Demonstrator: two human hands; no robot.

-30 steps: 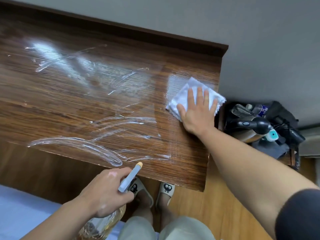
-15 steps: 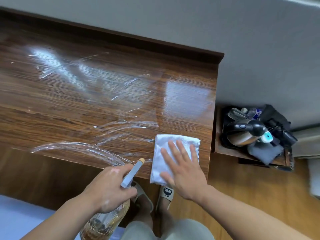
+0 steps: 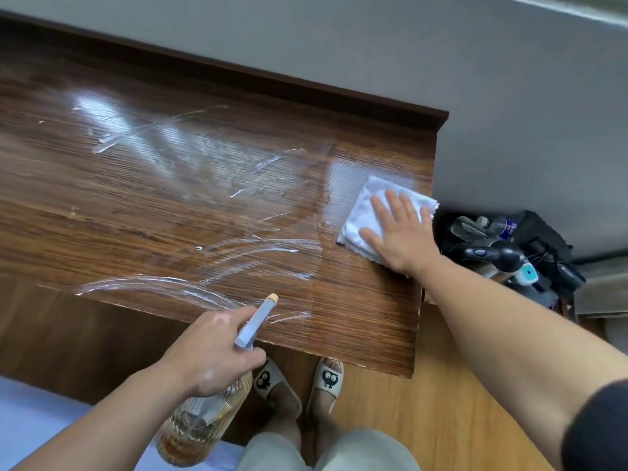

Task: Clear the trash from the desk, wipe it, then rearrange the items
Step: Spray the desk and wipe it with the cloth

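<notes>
A dark wooden desk [image 3: 176, 212] fills the left and middle, its top streaked with wet, foamy smears. A folded white cloth [image 3: 365, 212] lies near the desk's far right corner. My right hand [image 3: 397, 232] presses flat on the cloth with straight, spread fingers. Below the desk's front edge, my left hand [image 3: 210, 355] grips the neck of a clear spray bottle [image 3: 200, 426]. Its grey nozzle with an orange tip points over the desk.
A low stand to the right of the desk holds a black kettle [image 3: 489, 254], plastic bottles [image 3: 482, 226] and a small teal item [image 3: 528, 275]. A grey wall runs behind. My slippered feet [image 3: 299, 382] stand on the wood floor. Something pale blue [image 3: 30, 416] sits at bottom left.
My right hand slid the cloth from the far right corner to the front edge, then back to the far right corner. My left hand has kept its grip on the bottle.
</notes>
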